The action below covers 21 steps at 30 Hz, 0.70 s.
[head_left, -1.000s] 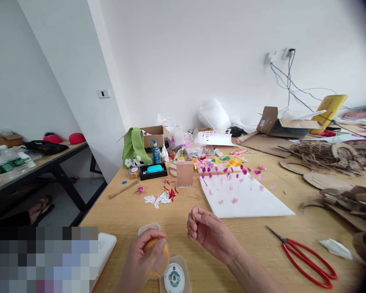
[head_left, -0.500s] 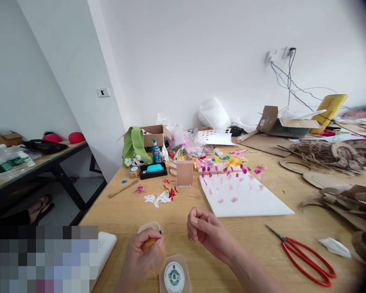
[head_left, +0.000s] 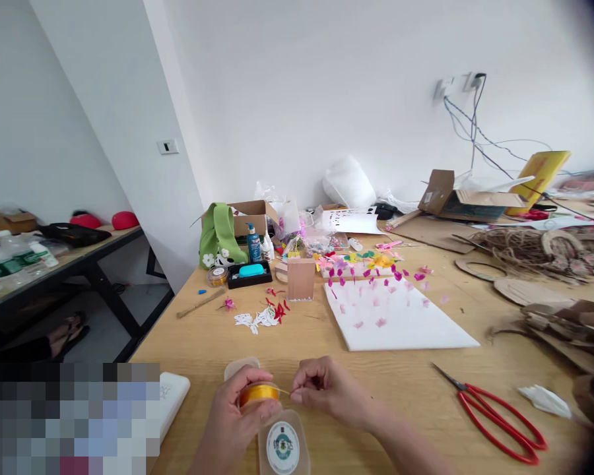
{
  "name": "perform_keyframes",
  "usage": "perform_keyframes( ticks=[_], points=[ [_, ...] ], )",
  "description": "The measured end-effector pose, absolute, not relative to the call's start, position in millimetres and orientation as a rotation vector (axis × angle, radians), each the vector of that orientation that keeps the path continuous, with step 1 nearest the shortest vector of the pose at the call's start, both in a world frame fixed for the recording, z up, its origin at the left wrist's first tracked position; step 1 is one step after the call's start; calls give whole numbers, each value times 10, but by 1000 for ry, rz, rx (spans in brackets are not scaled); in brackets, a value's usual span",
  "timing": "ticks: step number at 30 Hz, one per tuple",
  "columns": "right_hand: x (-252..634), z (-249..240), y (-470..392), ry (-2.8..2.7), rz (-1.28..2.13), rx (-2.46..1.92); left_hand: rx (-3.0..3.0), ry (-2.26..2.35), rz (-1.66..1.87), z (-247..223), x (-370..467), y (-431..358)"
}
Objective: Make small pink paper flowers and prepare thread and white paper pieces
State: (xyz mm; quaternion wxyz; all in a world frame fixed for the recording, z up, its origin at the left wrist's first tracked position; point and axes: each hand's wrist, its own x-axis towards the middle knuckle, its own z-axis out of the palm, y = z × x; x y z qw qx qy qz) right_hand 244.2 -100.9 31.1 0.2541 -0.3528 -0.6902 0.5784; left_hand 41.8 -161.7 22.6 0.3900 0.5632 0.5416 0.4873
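Note:
Low in the middle of the head view, my left hand (head_left: 237, 415) is wrapped round a spool of shiny yellow-orange thread (head_left: 259, 394). A short length of thread (head_left: 283, 391) runs from the spool to the pinched fingertips of my right hand (head_left: 327, 392). Just beneath the spool lies a clear plastic case with a round white and green label (head_left: 283, 448). Another translucent case (head_left: 241, 364) is partly hidden behind my left hand.
Red-handled scissors (head_left: 499, 422) lie at the right. A white foam board (head_left: 400, 323) bears pink and purple petals. White and red pieces (head_left: 260, 318), a wooden block (head_left: 301, 280), a black tray (head_left: 250, 280) and a white box (head_left: 171, 402) are also on the table (head_left: 193, 343).
My left hand has turned, so the spool's thread side now shows. My right hand has moved down and left, close to the spool, with thread stretched between them.

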Motion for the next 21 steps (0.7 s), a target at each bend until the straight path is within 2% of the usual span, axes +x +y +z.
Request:
perform_keyframes(
  ticks=[4, 13, 21],
  points=[
    [2489, 327, -973, -1782, 1626, -909, 1501, 1447, 1300, 275, 458, -1604],
    [2510, 444, -954, -1582, 1690, -868, 1844, 1301, 1410, 288, 405, -1549],
    [2480, 443, -1001, -1418, 1798, -629, 1568, 1340, 1394, 206, 406, -1595]
  ],
)
